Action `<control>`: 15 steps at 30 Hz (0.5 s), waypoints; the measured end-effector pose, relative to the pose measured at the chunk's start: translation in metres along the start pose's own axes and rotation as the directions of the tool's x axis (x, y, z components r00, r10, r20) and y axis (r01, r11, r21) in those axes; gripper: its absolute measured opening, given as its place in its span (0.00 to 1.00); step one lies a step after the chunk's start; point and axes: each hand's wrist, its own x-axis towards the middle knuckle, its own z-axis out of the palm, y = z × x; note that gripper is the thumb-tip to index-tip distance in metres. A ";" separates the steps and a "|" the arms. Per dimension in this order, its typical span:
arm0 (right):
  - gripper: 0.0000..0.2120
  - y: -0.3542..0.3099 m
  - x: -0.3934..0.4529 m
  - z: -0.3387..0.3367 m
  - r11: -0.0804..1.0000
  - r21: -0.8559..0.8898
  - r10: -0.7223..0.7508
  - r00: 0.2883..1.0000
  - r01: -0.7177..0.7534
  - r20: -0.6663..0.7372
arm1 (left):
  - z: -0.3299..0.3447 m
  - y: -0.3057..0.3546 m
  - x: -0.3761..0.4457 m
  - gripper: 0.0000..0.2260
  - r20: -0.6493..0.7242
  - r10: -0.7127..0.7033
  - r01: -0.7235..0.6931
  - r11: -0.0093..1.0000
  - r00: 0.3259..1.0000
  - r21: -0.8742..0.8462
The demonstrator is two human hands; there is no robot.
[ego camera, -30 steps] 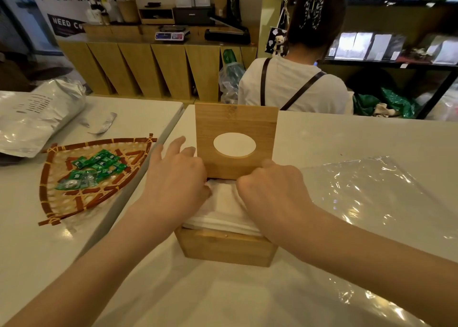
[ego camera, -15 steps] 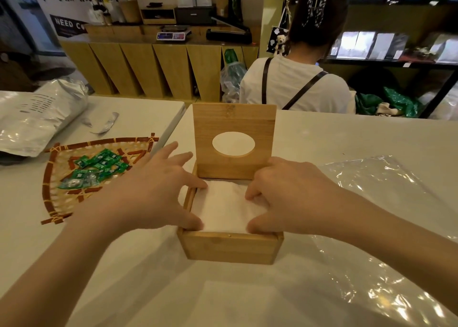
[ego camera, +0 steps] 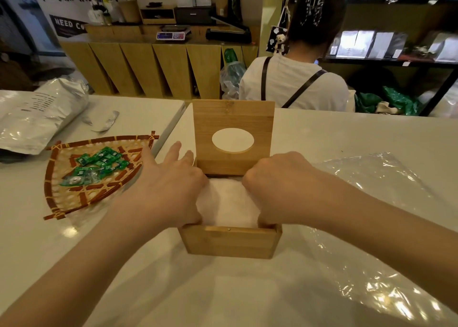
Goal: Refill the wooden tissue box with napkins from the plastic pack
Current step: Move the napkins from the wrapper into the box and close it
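Since half a second ago I see both hands gone deeper into the box: the fingers that lay spread on top of the napkins are now tucked down along the side walls. The left hand was splayed flat; now its thumb side is sunk at the box's 9 o'clock wall, with three fingers sticking out past the far left corner. The right hand has curled into a clenched fist, knuckles up, pressed against the stack at the 3 o'clock wall. Whether either hand actually pinches napkins I cannot tell; both bear on the stack's edges. The napkins sit lower, below the rim.

The box stands at the centre of the white worktop, its front wall facing me at 6 o'clock. The lid stands upright at the 12 o'clock edge, its oval hole facing me. The box looks roughly square, so I see no clear long axis.

Around it: the empty clear plastic wrap lies flat at 3 to 5 o'clock, running under my right forearm. A fan-shaped woven tray with green sachets sits at 9 o'clock, just beside the left hand. A silver foil bag lies at 10 o'clock. A person in a white shirt stands beyond the worktop at 12 o'clock, back to me. My own hands hide both side walls of the box.
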 end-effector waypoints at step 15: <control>0.20 -0.003 0.019 0.033 0.898 0.320 -0.271 0.952 0.303 -0.142 | 0.004 0.003 0.000 0.14 -0.153 -0.075 0.067 0.996 0.985 -0.058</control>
